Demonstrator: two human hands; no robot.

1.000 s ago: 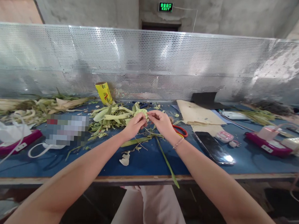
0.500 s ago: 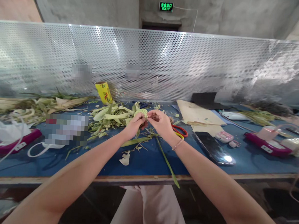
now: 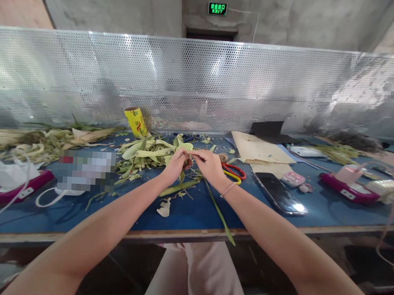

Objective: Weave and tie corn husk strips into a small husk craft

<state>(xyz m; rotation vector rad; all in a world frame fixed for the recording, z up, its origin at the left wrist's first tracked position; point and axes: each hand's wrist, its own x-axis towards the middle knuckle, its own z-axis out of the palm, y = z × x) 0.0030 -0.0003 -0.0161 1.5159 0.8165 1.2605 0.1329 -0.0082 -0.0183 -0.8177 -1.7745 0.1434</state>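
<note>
My left hand [image 3: 177,165] is closed in a pinch on a pale green corn husk leaf [image 3: 185,146], which shows just above its fingertips. My right hand [image 3: 210,164] meets it from the right, thumb and fingers pressed together at the same spot; whatever they pinch is too small to make out. Behind and left of the hands spreads a heap of husk strips [image 3: 150,154]. Scissors with red and yellow handles [image 3: 237,173] lie beside my right wrist, near a small brown roll of twine [image 3: 222,157]. Below the hands are a long green leaf [image 3: 218,213] and a white scrap [image 3: 164,208].
A yellow tube [image 3: 136,121] stands tilted by the perforated metal screen [image 3: 201,76]. At right lie brown paper [image 3: 258,149], a phone [image 3: 280,193], a pink case [image 3: 293,179] and a purple power strip [image 3: 349,191]. Another power strip [image 3: 19,190] and more husks [image 3: 53,141] are at left.
My right hand's fingers have flattened and stretched left over the left fingertips. The twine roll and scissors show more now. The whole view has shifted slightly.
</note>
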